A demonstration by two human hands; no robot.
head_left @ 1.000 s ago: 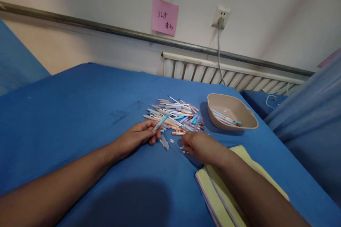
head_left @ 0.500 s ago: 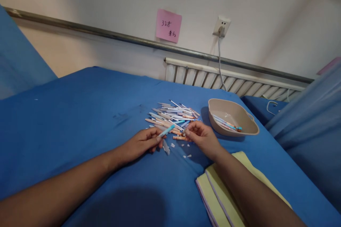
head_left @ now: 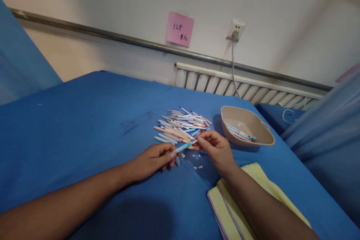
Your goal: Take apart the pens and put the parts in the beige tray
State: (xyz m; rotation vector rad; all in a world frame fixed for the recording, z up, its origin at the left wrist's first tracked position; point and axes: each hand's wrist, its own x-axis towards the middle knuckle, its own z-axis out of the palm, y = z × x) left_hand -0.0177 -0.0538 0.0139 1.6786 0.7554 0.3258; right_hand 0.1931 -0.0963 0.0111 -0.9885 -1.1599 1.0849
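My left hand rests on the blue cloth and pinches a light blue pen that points up and right. My right hand is closed in a pinch at the pen's far tip, fingertips touching it. Just beyond both hands lies a pile of pens in white, blue and orange. Small white caps are scattered on the cloth below the hands. To the right stands a beige bowl with a few pens in it.
A blue cloth covers the table. A yellow notebook lies under my right forearm. Behind are a radiator, a wall socket with a grey cord and a pink note. Blue fabric hangs at the right edge.
My right hand rose from the cloth near the caps to the tip of the pen. My left hand drew the pen slightly toward me. The view tilted down a little.
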